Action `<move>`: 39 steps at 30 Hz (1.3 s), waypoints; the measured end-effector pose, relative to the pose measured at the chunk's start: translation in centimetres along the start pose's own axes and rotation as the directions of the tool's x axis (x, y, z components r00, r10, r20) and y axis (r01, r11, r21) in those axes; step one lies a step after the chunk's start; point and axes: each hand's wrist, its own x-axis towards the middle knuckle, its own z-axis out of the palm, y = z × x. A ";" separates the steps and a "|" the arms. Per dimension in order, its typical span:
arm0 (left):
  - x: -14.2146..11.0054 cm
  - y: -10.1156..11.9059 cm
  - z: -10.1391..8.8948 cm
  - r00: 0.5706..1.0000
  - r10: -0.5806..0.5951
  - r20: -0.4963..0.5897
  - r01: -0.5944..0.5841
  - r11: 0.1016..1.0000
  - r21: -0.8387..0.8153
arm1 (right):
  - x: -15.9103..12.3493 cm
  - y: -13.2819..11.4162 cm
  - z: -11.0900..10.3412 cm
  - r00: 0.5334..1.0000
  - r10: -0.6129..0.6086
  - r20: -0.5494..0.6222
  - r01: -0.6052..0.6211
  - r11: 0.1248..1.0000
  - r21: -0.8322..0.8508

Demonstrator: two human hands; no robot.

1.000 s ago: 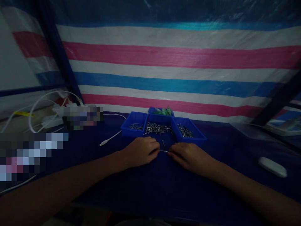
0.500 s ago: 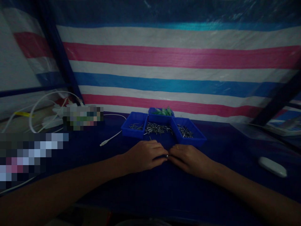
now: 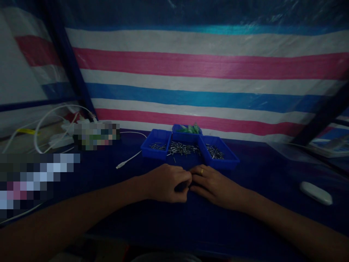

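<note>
Two grips met, or nearly so, over the bench (image 3: 169, 227): the left grip (image 3: 169, 183) curled around a narrow gap, the right grip (image 3: 214, 185) bunched close; whether either held a pin could not be told. One loose metal pin (image 3: 175, 159) lay just beyond, before a pile of pins (image 3: 183, 148) too many to count. Each seemed light, stiff and slippery, best pinched mid-shank. Three blue trays stood around: left tray (image 3: 154, 154) and right tray (image 3: 224, 163) with pins, back tray (image 3: 187, 137) with green pieces.
</note>
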 end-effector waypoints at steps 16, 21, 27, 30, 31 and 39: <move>0.5 -1.7 0.3 0.970 -0.244 -0.014 0.239 0.959 -0.150 | -0.4 0.4 0.0 0.998 0.051 -0.028 -0.052 0.998 -0.019; 0.6 -1.7 0.4 0.940 -0.339 -0.042 0.295 0.868 -0.399 | -0.4 0.5 0.1 0.998 0.059 -0.018 -0.059 0.998 -0.027; 0.6 -1.3 0.3 0.932 -0.359 -0.052 0.277 0.797 -0.536 | -0.3 0.4 0.0 0.998 0.054 -0.036 -0.055 0.998 -0.028; 0.6 -1.1 0.3 0.937 -0.348 -0.011 0.292 0.802 -0.522 | -0.3 0.2 -0.3 0.995 0.070 -0.073 -0.072 0.997 -0.017; 0.6 -1.0 0.2 0.938 -0.347 -0.004 0.298 0.812 -0.502 | -0.3 0.2 -0.4 0.992 0.086 -0.090 -0.087 0.996 -0.014; 0.7 -0.7 0.5 0.960 -0.279 0.013 0.264 0.891 -0.369 | -0.5 0.3 -0.3 0.994 0.099 -0.049 -0.101 0.994 -0.035</move>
